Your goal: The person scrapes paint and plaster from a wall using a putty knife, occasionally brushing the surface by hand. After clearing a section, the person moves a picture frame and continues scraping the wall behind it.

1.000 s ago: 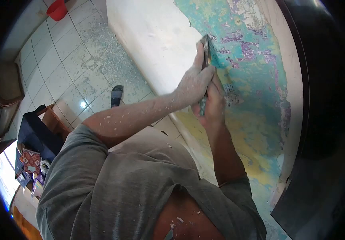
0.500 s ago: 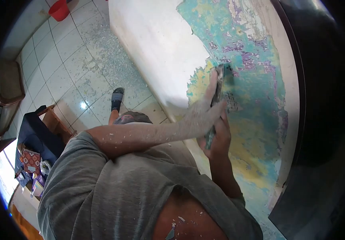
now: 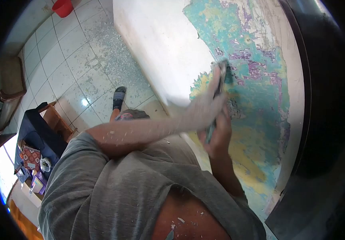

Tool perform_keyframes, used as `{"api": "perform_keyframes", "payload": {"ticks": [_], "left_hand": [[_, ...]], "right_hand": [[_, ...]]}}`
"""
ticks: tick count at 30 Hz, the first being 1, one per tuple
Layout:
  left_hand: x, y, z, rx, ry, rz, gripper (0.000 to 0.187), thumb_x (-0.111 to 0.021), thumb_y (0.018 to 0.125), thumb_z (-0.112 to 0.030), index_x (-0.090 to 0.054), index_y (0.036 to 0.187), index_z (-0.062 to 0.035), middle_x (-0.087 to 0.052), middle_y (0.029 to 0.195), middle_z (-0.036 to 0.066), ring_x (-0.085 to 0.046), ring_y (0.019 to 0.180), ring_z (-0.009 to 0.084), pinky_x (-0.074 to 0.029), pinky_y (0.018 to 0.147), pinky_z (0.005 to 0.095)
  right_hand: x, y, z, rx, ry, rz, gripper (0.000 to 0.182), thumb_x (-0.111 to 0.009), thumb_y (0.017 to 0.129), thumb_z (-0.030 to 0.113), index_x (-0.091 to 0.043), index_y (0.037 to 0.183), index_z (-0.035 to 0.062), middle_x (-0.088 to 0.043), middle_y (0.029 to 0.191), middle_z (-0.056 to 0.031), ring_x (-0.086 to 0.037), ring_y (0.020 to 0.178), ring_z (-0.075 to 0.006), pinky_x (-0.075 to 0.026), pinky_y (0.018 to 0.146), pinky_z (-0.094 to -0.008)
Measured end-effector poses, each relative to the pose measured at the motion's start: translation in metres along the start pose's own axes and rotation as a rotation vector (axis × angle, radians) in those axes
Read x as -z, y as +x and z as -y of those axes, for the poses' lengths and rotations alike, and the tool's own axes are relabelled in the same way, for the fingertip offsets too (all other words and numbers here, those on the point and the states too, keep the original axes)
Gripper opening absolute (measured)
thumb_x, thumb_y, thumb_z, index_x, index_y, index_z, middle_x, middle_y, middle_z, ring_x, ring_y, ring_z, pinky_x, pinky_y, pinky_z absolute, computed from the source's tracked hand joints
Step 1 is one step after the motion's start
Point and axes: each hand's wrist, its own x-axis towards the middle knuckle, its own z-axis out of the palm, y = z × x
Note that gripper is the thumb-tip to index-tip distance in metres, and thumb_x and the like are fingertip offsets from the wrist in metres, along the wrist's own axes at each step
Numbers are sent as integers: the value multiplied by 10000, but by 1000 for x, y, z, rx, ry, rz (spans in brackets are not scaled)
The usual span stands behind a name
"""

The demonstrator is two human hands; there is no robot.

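Both my hands are on a long, dark scraper (image 3: 221,78), its blade end against the wall where white paint (image 3: 160,44) meets a stripped patch (image 3: 256,96) of teal, yellow and purple. My right hand (image 3: 219,134) is wrapped round the lower handle, whose greenish end pokes out below the fingers. Higher up, my left hand (image 3: 204,110), dusty and slightly blurred, lies over the scraper with a finger stretched along it towards the blade. The blade's edge is too blurred to make out. Paint flakes stick to my left forearm (image 3: 140,134).
Paint chips (image 3: 116,52) litter the tiled floor (image 3: 56,52). A red bucket (image 3: 62,8) stands at the top left. Left of me are a brown chair (image 3: 11,78) and a dark-covered piece of furniture (image 3: 40,132) bearing small items. A large black panel (image 3: 328,160) borders the wall's right side.
The scraper's blade end has shifted up and left across the wall, closer to the white paint's edge. My hands have moved with it, and the view has shifted slightly.
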Motion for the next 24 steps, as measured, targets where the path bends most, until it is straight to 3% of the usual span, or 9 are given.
{"api": "perform_keyframes", "payload": {"ticks": [4, 8, 10, 12, 14, 16, 20, 22, 24], "left_hand": [[38, 31, -9, 346, -226, -26, 816, -445, 984, -295, 36, 1603, -68, -638, 1171, 267, -641, 1066, 386, -485, 981, 379], [12, 6, 21, -182, 8, -158, 810, -432, 996, -301, 58, 1584, -35, -562, 1236, 418, -593, 1167, 493, -441, 1024, 441], [-3, -10, 13, -112, -48, -81, 795, -443, 994, -257, 37, 1600, -73, -422, 1409, 349, -455, 1317, 410, -341, 1106, 389], [14, 2, -11, 335, -324, 193, 783, -452, 999, -196, 21, 1610, -74, -196, 1622, 269, -245, 1499, 322, -223, 1195, 346], [17, 4, -6, 258, -334, 177, 786, -452, 1003, -205, 31, 1607, -65, -198, 1620, 271, -252, 1496, 331, -226, 1195, 353], [12, -2, -2, 197, -332, 171, 790, -451, 1006, -213, 41, 1604, -56, -201, 1618, 273, -258, 1493, 340, -228, 1194, 359], [-23, -16, 10, 15, -201, 22, 811, -460, 1007, -226, 67, 1603, -73, -247, 1599, 282, -298, 1475, 351, -245, 1188, 363], [-26, -10, 10, -156, -30, -61, 818, -462, 1008, -239, 77, 1602, -77, -266, 1589, 286, -320, 1463, 354, -254, 1184, 367], [-1, 19, -7, 195, -215, -37, 828, -457, 1007, -258, 93, 1599, -76, -277, 1581, 291, -347, 1448, 357, -273, 1177, 356]], "right_hand": [[-18, 58, 0, -741, 873, 71, 379, -366, 1051, 193, -554, 1324, 9, -638, 932, -44, -568, 558, -96, -422, 408, -251], [-13, 19, 21, -646, 751, -15, 361, -377, 1045, 177, -562, 1305, 8, -622, 982, -58, -578, 601, -88, -407, 411, -232], [-2, 5, 32, 18, -283, -5, 346, -502, 983, 156, -581, 1266, -26, -603, 1128, -131, -647, 809, -194, -526, 604, -302], [1, 4, 18, -23, -253, 49, 383, -419, 1032, 158, -501, 1350, -39, -569, 1236, -140, -594, 1001, -202, -486, 793, -317], [1, -1, 6, -65, -231, 102, 421, -335, 1081, 160, -421, 1434, -52, -535, 1344, -148, -541, 1193, -209, -446, 981, -332], [-4, -11, 2, -625, 511, 62, 412, -318, 1075, 128, -437, 1419, -66, -517, 1373, -164, -545, 1192, -248, -440, 1001, -347], [23, -10, 24, -80, -146, 137, 403, -344, 1068, 134, -464, 1400, -60, -537, 1340, -149, -558, 1158, -244, -457, 967, -347], [22, -8, 29, 74, -259, 71, 488, -715, 779, 106, -589, 1205, -95, -556, 1288, -260, -572, 1169, -397, -449, 1021, -456], [2, 27, 4, -219, 128, 13, 480, -710, 784, 103, -590, 1204, -96, -557, 1285, -268, -561, 1195, -408, -439, 1036, -462]]}}
